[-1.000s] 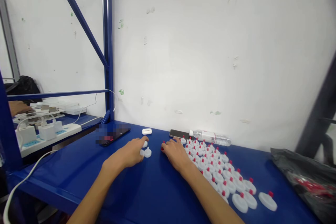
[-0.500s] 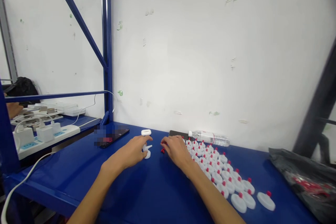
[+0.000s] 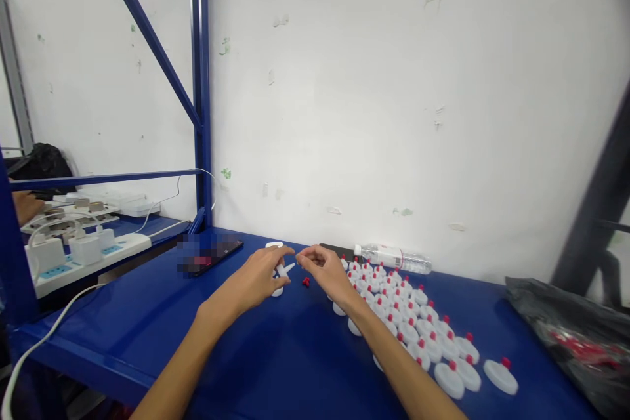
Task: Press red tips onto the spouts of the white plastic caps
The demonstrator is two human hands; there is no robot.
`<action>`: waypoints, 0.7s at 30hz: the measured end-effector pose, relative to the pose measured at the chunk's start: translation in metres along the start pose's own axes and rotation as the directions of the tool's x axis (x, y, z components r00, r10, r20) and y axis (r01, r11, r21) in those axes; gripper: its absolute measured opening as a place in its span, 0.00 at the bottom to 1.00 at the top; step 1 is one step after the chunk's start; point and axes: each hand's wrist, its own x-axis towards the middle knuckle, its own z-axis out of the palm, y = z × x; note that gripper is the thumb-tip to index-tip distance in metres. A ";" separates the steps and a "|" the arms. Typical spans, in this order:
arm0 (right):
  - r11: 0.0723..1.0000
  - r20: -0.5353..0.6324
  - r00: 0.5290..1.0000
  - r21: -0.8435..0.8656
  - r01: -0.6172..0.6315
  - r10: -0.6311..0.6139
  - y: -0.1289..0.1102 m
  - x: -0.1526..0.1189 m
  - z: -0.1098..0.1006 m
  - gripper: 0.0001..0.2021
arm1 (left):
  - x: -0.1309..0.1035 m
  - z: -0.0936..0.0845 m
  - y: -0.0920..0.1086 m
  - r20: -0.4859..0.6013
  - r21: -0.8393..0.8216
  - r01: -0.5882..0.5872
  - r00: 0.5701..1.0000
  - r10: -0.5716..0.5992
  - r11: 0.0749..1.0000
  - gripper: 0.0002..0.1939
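Observation:
Above the blue table (image 3: 275, 354), my left hand (image 3: 263, 275) holds a white piece with a pointed nozzle (image 3: 287, 269) between thumb and fingers, the tip toward the right. My right hand (image 3: 322, 269) is closed in a pinch near that tip; what its fingertips hold is too small to make out. A few small red caps (image 3: 306, 282) lie on the table below and between the hands. Another white round piece (image 3: 278, 291) is partly hidden beneath my left hand. Several white round bottles with red caps (image 3: 408, 331) stand in rows right of my right hand.
A clear plastic bottle (image 3: 394, 257) and a dark phone (image 3: 337, 252) lie by the wall. Another phone (image 3: 216, 257) is at left, near a power strip (image 3: 98, 256) and blue frame post (image 3: 201, 111). A black bag (image 3: 566, 335) sits at right. Another person's hand (image 3: 25, 206) shows far left.
My right hand has lifted off the red caps and moved up and left, close to the nozzle. My left hand has raised the white piece slightly.

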 end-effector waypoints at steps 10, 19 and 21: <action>0.964 0.043 0.993 0.242 -0.113 0.106 -0.002 0.000 0.000 0.21 | 0.001 -0.003 0.013 -0.104 -0.064 -0.075 0.992 0.068 0.995 0.25; 0.904 0.071 0.988 0.399 -0.154 0.137 -0.004 -0.002 -0.003 0.20 | 0.000 -0.004 0.028 -0.105 -0.166 -0.157 0.984 0.141 0.974 0.21; 0.887 0.091 0.986 0.431 -0.163 0.137 -0.007 -0.003 -0.003 0.19 | 0.000 -0.006 0.030 -0.127 -0.186 -0.167 0.981 0.145 0.968 0.21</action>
